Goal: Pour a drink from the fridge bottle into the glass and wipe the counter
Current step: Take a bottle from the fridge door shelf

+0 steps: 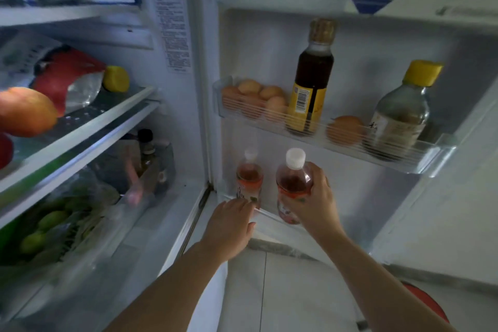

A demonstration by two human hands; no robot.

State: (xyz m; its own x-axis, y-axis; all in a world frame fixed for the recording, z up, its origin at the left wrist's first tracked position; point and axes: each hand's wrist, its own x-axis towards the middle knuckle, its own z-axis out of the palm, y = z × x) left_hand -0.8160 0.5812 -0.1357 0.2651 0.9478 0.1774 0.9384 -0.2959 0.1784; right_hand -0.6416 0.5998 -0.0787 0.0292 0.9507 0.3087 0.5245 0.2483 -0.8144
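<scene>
Because the fridge door [269, 62] stands open, its shelves face the person and both arms reach forward and down into the lowest door shelf [265, 213]. Above the hands, the upper door shelf [336, 140] keeps eggs [253, 94], a dark sauce bottle [310, 81] and a clear bottle with a yellow cap [404, 113] upright behind its rail, probably so they do not fall when the door swings. To the left of the left hand, the inside shelves hold fruit [25, 112] and bags, blurred. The right hand [315, 202] is wrapped around the side of the drink bottle [292, 183], which has a white cap and reddish liquid; the thumb is at the front, the fingers go behind, and the wrist is bent a little upward, a grip that seems ready for lifting it over the rail. The bottle stands upright in the shelf or just above it; I cannot tell which. The left hand [231, 224] is flat and relaxed, palm down, and grasps nothing; its fingertips [249, 203] rest at the rail, just below a second, similar bottle [249, 178], perhaps to steady the door. The glass and the counter are not in view.
</scene>
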